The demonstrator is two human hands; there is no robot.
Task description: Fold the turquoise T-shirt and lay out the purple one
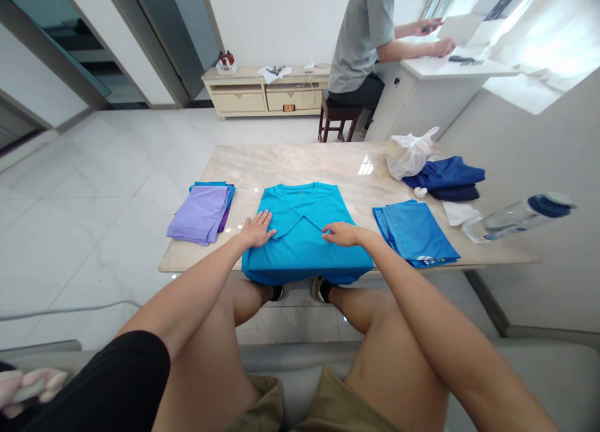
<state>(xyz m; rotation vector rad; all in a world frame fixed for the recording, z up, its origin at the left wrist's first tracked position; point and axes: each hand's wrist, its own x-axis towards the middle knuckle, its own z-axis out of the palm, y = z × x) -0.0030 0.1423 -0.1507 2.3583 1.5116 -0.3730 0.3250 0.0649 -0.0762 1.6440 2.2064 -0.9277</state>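
Left hand (257, 229) flat on a turquoise T-shirt (300, 247), fingers (267, 219) spread wide, gripping nothing; right hand (342, 234) also flat on the shirt, fingers narrowly together, pressing without a grip.

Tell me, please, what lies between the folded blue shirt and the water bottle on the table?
The head view shows a white piece of cloth or paper there.

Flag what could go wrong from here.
The turquoise T-shirt hangs over the near edge of the marble table, so it could slide off if the left hand and right hand let go. The right forearm passes close to the folded blue shirt and might disturb it. The water bottle lying on its side could roll.
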